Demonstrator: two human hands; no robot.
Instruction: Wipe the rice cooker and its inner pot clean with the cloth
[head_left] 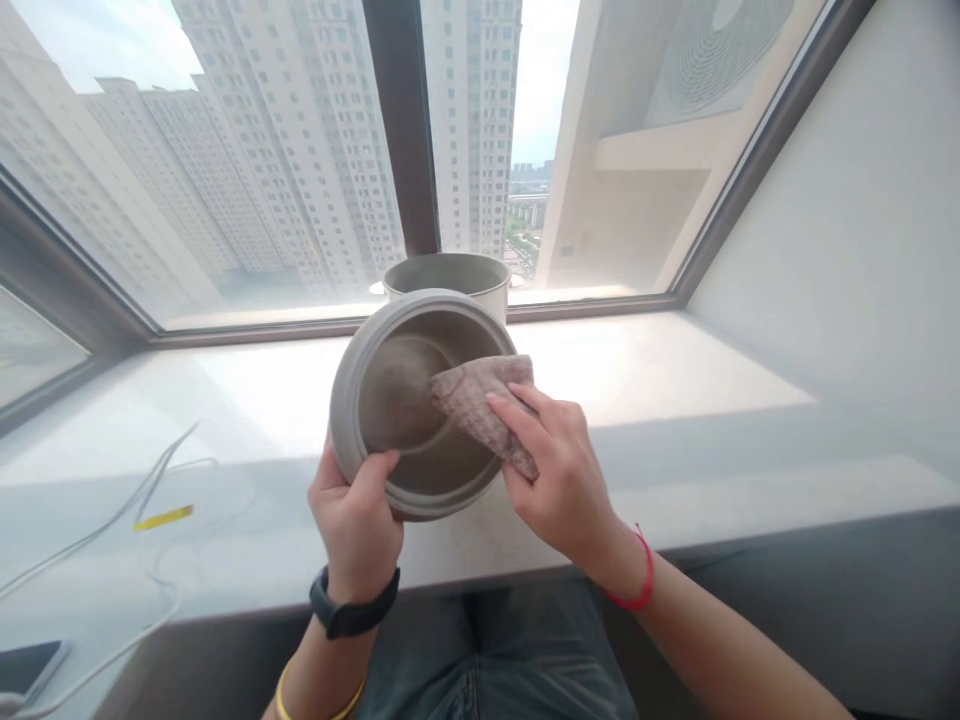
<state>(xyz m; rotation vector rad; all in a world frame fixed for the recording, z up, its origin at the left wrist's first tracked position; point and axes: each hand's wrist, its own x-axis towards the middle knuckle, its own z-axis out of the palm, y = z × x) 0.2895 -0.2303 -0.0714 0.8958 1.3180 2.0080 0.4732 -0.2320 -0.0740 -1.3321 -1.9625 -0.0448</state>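
My left hand [358,510] grips the lower left rim of a round grey pot [401,395], its thumb hooked over the inner edge. The pot is tilted so its dark hollow inside faces me, above the white sill. In my right hand [559,470] is a bunched, mottled pinkish-brown cloth [484,395], pinched between thumb and fingers. The cloth lies across the pot's right rim, with its tip over the opening; whether that tip touches the inside wall I cannot tell. Behind stands a larger pale pot [450,272] with side handles, partly hidden by the held one.
A white window sill [675,450] runs beneath large windows with a dark frame [405,120]. On the left lie thin cables [112,515] with a yellow tag [163,517]. A phone-like dark device [34,668] rests at the lower left corner. A white wall [847,250] bounds the right.
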